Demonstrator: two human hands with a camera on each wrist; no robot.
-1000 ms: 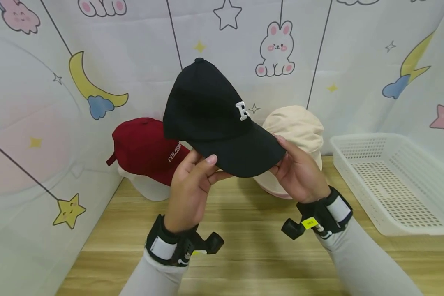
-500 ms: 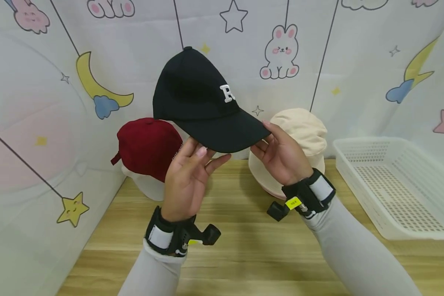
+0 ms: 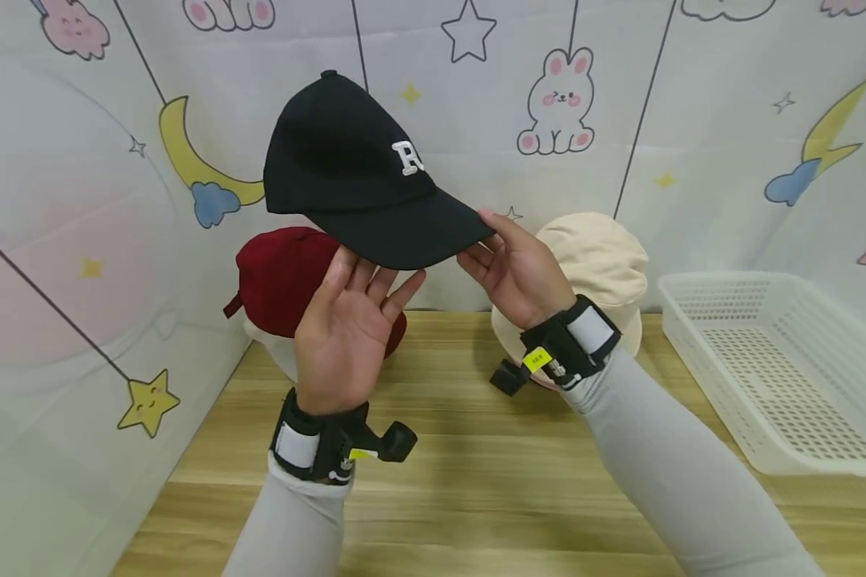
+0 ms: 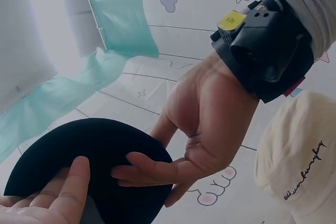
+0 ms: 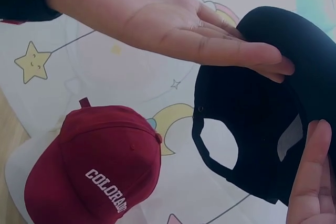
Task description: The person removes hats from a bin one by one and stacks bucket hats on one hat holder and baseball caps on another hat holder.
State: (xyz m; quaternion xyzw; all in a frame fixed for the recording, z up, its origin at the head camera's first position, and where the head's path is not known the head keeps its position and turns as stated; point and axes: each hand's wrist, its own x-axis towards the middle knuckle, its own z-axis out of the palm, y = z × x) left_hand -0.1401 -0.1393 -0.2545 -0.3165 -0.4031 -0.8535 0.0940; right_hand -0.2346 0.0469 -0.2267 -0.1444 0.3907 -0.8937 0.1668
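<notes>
A black baseball cap (image 3: 346, 152) with a white letter R is held up above the table, its brim toward the right. My right hand (image 3: 523, 276) pinches the right edge of the brim between thumb and fingers. Palm up, my left hand (image 3: 342, 344) supports the brim from below with extended fingers. From beneath, the left wrist view shows the right hand's fingers (image 4: 147, 169) against the dark brim. The cap's rear strap opening shows in the right wrist view, near a red cap (image 5: 100, 163) lettered COLORADO.
The red cap sits on a white support at the back left of the wooden table (image 3: 469, 481). A cream hat (image 3: 599, 256) with dark script stands behind my right hand. To the right is a white perforated plastic basket (image 3: 693, 377). A cartoon-printed curtain (image 3: 462, 104) hangs behind.
Both hands have raised the black cap and carried it leftward. The left thumb has come off the brim's upper side, and that hand now lies flatter beneath it.
</notes>
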